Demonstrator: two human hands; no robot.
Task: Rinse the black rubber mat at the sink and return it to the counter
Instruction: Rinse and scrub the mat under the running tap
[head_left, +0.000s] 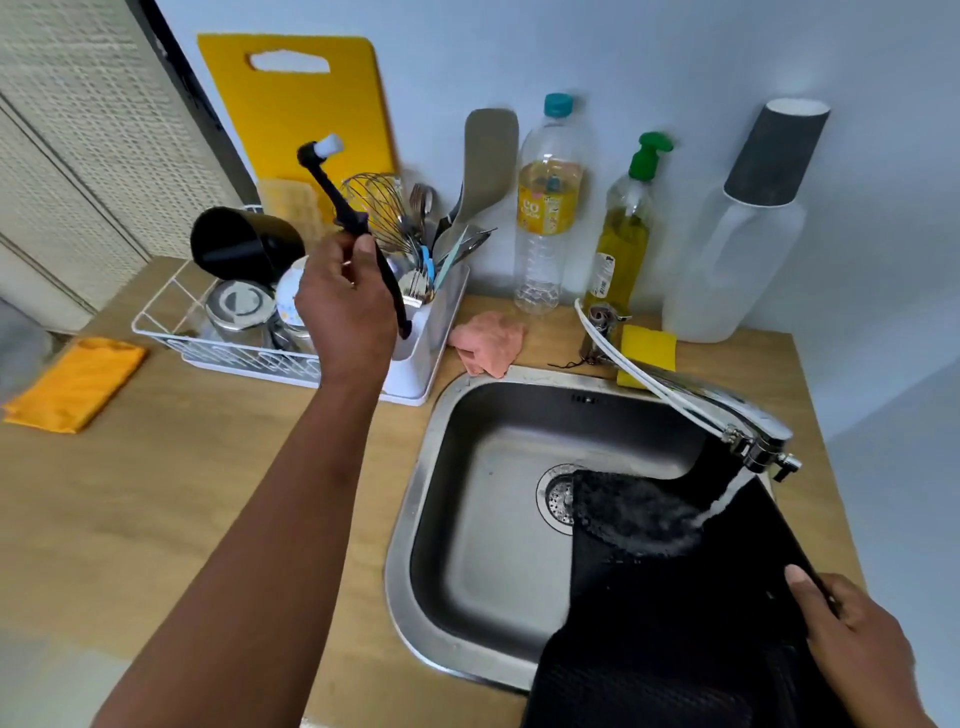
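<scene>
Mat (670, 618) under running water at a steel sink (467, 519) set in a wooden counter (182, 493).

From the left, a louvred panel (78, 156) met the pale wall (623, 52); a folded orange cloth (75, 382) lay on the counter, then a white rack (291, 358) of cups and utensils with a yellow board (296, 109) propped behind it. Above the rack the left hand (345, 312) was closed around a black brush (358, 228), bristles up. A pink rag (488, 340), oil bottle (548, 208), soap bottle (623, 228), sponge (647, 353) and pale jug (737, 249) lined the back. At the sink's right side the tap (727, 415) poured onto the mat, which draped over the near rim; the right hand (852, 639) pinched its right edge, thumb on top.
</scene>
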